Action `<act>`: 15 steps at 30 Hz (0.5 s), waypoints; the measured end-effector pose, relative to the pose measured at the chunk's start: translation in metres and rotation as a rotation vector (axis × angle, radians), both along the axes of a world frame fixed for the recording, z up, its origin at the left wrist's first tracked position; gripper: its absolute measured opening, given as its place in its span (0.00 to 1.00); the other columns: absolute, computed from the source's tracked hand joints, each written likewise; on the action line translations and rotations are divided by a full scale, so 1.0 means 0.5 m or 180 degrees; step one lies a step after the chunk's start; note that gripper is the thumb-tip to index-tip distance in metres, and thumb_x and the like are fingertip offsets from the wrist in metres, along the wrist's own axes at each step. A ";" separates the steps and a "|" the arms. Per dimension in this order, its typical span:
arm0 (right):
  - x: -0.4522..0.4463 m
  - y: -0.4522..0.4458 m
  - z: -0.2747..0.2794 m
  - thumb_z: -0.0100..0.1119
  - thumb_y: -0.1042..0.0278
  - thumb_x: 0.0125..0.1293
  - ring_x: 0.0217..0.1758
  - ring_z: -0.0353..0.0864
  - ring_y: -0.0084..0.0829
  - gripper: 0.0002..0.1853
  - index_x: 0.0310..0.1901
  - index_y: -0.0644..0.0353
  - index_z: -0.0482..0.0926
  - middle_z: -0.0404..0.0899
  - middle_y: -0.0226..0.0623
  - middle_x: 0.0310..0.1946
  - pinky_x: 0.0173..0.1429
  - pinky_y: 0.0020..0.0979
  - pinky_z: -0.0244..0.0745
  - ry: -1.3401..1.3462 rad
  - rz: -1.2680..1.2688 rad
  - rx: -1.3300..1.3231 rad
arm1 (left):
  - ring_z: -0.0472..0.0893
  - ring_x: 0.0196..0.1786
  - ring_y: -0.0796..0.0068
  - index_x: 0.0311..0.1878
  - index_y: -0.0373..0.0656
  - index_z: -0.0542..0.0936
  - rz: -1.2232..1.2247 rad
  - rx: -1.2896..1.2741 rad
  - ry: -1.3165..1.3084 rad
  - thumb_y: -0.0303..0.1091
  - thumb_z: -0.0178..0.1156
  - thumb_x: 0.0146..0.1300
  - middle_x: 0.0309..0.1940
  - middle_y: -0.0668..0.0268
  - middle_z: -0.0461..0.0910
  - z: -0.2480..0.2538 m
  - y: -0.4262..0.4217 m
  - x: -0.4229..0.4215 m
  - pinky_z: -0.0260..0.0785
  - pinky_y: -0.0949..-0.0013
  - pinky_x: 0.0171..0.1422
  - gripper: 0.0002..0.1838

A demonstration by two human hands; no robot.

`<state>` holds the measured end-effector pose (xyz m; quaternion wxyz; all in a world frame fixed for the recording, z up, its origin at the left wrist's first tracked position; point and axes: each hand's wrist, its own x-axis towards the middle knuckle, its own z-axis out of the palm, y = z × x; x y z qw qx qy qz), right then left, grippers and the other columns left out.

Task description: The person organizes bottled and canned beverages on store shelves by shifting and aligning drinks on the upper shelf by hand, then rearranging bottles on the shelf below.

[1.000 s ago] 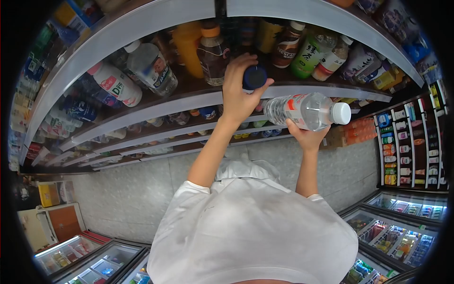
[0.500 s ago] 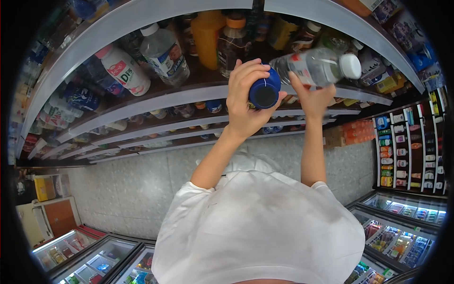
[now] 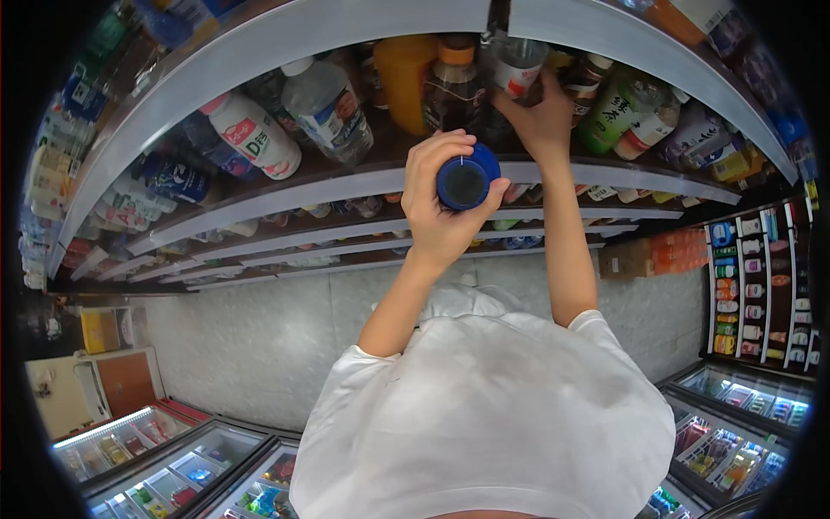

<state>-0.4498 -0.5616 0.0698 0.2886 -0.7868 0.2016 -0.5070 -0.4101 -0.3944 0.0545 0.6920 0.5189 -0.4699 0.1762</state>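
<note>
My left hand (image 3: 428,212) is wrapped round a blue cylindrical container (image 3: 482,164), whose dark round end faces up toward me. It is held in front of the shelf edge. My right hand (image 3: 546,121) reaches into the shelf and grips a clear plastic bottle (image 3: 519,60) with a red and white label. That bottle stands roughly upright in the row, its top hidden behind the shelf above. Left of it stands a dark drink bottle with an orange cap (image 3: 456,52), and to the right is a green tea bottle (image 3: 609,112).
Further left on the shelf (image 3: 337,173) stand a large clear water bottle (image 3: 328,108), a white and pink bottle (image 3: 255,138) and an orange juice bottle (image 3: 405,82). An upper shelf edge (image 3: 346,33) overhangs the row. Lit freezer cases (image 3: 194,467) stand behind me; cartons (image 3: 627,259) sit at right.
My right hand has moved left and into the shelf, turning the clear bottle from lying sideways to upright. My left hand has moved slightly down and left with the blue container.
</note>
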 end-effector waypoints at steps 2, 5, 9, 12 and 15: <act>-0.006 0.005 0.002 0.74 0.60 0.48 0.28 0.76 0.17 0.25 0.44 0.64 0.77 0.81 0.31 0.27 0.34 0.23 0.71 0.0010 0.0076 0.0126 | 0.78 0.49 0.58 0.43 0.40 0.75 -0.0102 0.0065 0.0089 0.28 0.76 0.41 0.43 0.60 0.79 0.010 -0.006 -0.004 0.68 0.54 0.60 0.25; -0.042 0.010 -0.018 0.75 0.57 0.47 0.28 0.78 0.22 0.30 0.50 0.64 0.77 0.81 0.33 0.29 0.34 0.26 0.73 0.0131 0.0036 0.0332 | 0.78 0.49 0.59 0.43 0.39 0.75 -0.0302 0.0074 -0.0021 0.27 0.75 0.41 0.43 0.60 0.79 0.020 -0.020 -0.008 0.69 0.57 0.57 0.24; -0.138 0.060 -0.027 0.70 0.72 0.52 0.28 0.76 0.17 0.24 0.53 0.62 0.77 0.81 0.36 0.33 0.29 0.20 0.69 -0.0544 0.0090 0.0779 | 0.78 0.48 0.60 0.43 0.39 0.76 -0.0616 0.0184 0.0028 0.27 0.75 0.41 0.43 0.59 0.79 0.032 -0.036 -0.019 0.70 0.61 0.55 0.24; -0.206 0.082 -0.015 0.65 0.75 0.48 0.35 0.78 0.20 0.26 0.54 0.61 0.77 0.81 0.38 0.46 0.34 0.21 0.71 -0.0156 0.0874 0.0553 | 0.77 0.47 0.61 0.44 0.39 0.77 -0.0839 0.0286 0.0172 0.27 0.74 0.42 0.43 0.59 0.79 0.036 -0.070 -0.032 0.69 0.63 0.53 0.23; -0.223 0.112 0.018 0.69 0.72 0.39 0.34 0.76 0.25 0.36 0.57 0.60 0.73 0.78 0.37 0.47 0.34 0.24 0.70 0.0270 0.0406 0.0114 | 0.76 0.47 0.61 0.43 0.39 0.76 -0.1047 0.0381 0.0328 0.27 0.74 0.43 0.44 0.60 0.78 0.044 -0.111 -0.052 0.69 0.64 0.52 0.23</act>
